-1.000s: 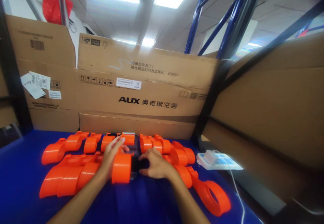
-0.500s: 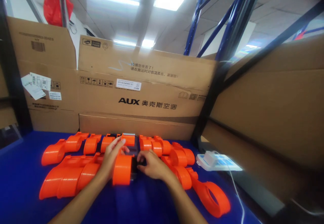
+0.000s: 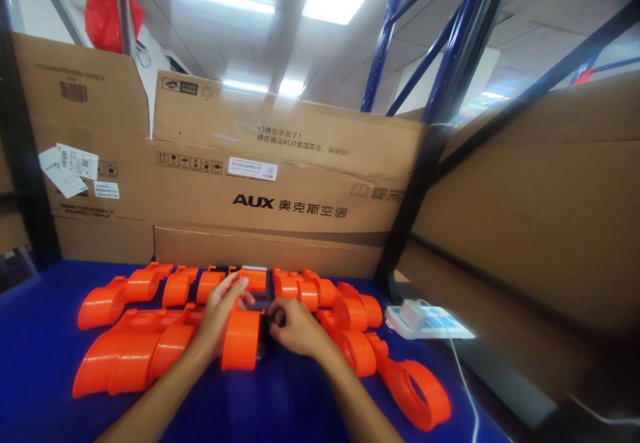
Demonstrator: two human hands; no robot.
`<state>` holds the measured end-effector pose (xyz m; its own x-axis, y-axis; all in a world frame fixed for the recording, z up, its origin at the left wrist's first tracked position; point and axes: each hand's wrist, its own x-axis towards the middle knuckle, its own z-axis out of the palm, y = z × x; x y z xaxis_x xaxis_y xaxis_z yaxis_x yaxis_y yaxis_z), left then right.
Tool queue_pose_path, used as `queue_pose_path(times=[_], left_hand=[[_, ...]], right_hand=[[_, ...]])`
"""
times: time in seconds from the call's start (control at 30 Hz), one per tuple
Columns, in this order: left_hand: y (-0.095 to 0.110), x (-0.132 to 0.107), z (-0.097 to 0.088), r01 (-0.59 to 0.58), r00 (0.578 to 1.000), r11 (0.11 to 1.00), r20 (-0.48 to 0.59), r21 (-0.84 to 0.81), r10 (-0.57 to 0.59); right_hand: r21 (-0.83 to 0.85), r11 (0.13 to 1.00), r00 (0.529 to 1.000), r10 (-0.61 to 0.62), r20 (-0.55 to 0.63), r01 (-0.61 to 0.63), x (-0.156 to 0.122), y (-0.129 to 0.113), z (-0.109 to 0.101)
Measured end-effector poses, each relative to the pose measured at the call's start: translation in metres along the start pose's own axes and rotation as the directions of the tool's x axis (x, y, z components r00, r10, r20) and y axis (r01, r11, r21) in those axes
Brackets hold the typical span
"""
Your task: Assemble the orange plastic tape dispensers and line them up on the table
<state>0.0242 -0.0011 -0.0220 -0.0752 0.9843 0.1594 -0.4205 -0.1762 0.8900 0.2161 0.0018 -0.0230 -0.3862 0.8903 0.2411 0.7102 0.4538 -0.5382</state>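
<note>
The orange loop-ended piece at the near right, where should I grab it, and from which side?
Probably by its open loop, coming from the right. The piece lies flat on the blue table with bare surface on that side, so you can hook through the hole.

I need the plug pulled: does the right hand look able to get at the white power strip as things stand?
Probably yes. The right hand rests among the orange shells; the power strip lies off to its right, in the open, with only low shells between them.
</note>
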Motion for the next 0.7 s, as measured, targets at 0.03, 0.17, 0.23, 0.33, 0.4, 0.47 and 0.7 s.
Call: queue_pose_path(times=[0.03,0.17,0.23,0.33,0.4,0.47,0.7], left_hand=[[0.000,0.000,0.000,0.001,1.000,1.000,0.001,-0.002,-0.001],[-0.001,0.001,0.000,-0.011,1.000,1.000,-0.003,-0.006,0.011],[0.000,0.001,0.000,-0.019,1.000,1.000,-0.002,0.001,0.019],[0.001,0.001,0.002,-0.014,1.000,1.000,-0.018,0.020,0.015],[0.000,0.000,0.002,-0.012,1.000,0.999,-0.021,0.044,0.013],[-0.002,-0.001,0.003,-0.020,1.000,0.997,0.001,0.069,0.020],[-0.010,-0.004,0.003,-0.067,0.990,0.988,0.133,0.140,0.049]], right_hand=[[0.007,1.000,1.000,-0.011,-0.023,0.011,0.001,0.000,0.000],[0.080,0.995,0.986,-0.039,-0.163,0.053,0.005,0.002,-0.002],[0.149,0.986,0.966,-0.033,-0.256,0.074,0.007,0.004,-0.005],[0.303,0.944,0.919,-0.001,-0.395,0.131,0.011,0.006,-0.011],[0.422,0.886,0.876,0.038,-0.481,0.193,0.012,0.006,-0.016],[0.513,0.818,0.833,0.077,-0.548,0.262,0.011,0.004,-0.020],[0.428,0.836,0.809,-0.030,-0.587,0.342,0.005,-0.010,-0.016]])
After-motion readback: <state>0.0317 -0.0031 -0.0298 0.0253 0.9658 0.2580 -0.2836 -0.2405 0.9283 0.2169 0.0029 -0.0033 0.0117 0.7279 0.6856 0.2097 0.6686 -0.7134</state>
